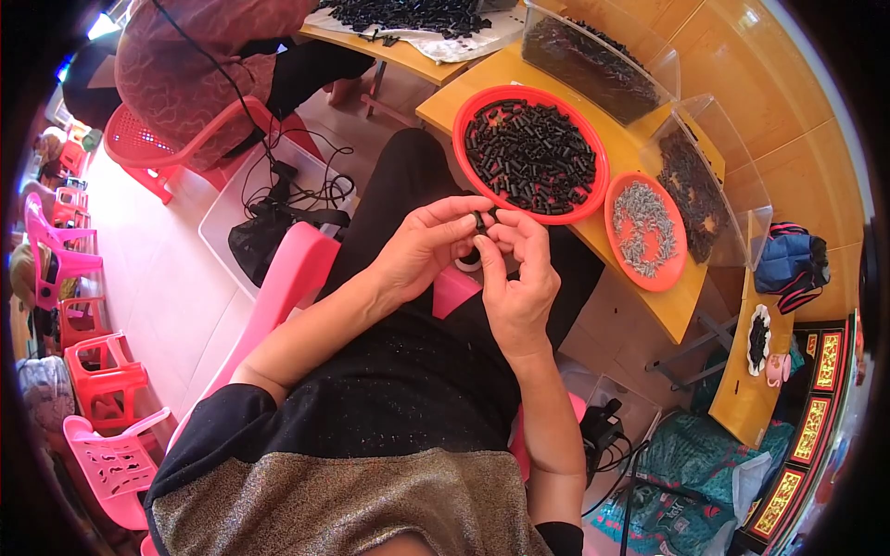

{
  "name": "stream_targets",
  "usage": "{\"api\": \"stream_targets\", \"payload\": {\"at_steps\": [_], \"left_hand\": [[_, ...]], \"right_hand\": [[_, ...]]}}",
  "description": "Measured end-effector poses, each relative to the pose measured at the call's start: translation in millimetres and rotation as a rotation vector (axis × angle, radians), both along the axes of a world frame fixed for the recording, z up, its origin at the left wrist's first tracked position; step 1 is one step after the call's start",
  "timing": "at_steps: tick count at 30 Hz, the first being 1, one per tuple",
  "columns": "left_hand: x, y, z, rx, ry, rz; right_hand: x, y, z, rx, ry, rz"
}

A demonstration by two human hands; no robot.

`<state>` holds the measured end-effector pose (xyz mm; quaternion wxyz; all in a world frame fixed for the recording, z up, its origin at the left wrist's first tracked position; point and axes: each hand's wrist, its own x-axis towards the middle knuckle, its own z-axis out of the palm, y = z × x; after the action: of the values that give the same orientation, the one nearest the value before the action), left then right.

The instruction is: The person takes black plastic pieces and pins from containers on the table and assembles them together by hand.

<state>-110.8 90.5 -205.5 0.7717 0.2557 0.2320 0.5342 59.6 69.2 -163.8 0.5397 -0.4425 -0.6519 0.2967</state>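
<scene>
Above my lap, my left hand (419, 248) and my right hand (521, 287) meet, fingertips almost touching. The left thumb and fingers pinch a small black part (480, 221), and the right fingers close on another small dark piece (492, 214). Both pieces are partly hidden by the fingers, so whether they are joined cannot be told. Just beyond my hands stands a round red tray (458, 139) heaped with short black tubular parts (530, 156). To its right lies a smaller orange-red dish (612, 227) of small grey screw-like pieces (643, 228).
Clear plastic bins (593, 69) with dark parts stand along the wall on the yellow table (681, 320). At the far left a person (185, 83) sits on a red chair (139, 144). Cables and a black bag (264, 236) fill a box beside my pink chair (297, 269).
</scene>
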Motion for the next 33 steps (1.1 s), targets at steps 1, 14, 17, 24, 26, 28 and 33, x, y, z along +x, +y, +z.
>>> {"api": "stream_targets", "payload": {"at_steps": [1, 14, 17, 24, 26, 28, 33], "left_hand": [[0.1, -0.1, 0.9, 0.015, -0.008, 0.003], [0.9, -4.3, 21.5, 0.095, 0.029, 0.004], [1.4, -6.7, 26.7, 0.104, -0.012, -0.007], [9.0, -7.2, 26.8, 0.098, 0.053, 0.059], [9.2, -7.1, 23.2, 0.074, 0.052, 0.041], [11.5, -7.6, 21.9, 0.057, 0.041, 0.035], [10.6, -7.9, 20.9, 0.014, 0.025, 0.021]], "right_hand": [[-0.5, -1.3, 1.6, 0.001, 0.001, 0.000], [-6.2, -7.6, 8.7, -0.024, 0.141, 0.027], [-5.3, -9.1, 10.3, -0.026, 0.161, 0.034], [-4.5, -12.0, 12.1, -0.027, 0.159, 0.041], [-4.8, -10.0, 10.3, -0.007, 0.160, 0.038], [-4.7, -9.1, 8.2, 0.013, 0.160, 0.035], [-3.8, -7.8, 2.8, 0.046, 0.116, 0.035]]}}
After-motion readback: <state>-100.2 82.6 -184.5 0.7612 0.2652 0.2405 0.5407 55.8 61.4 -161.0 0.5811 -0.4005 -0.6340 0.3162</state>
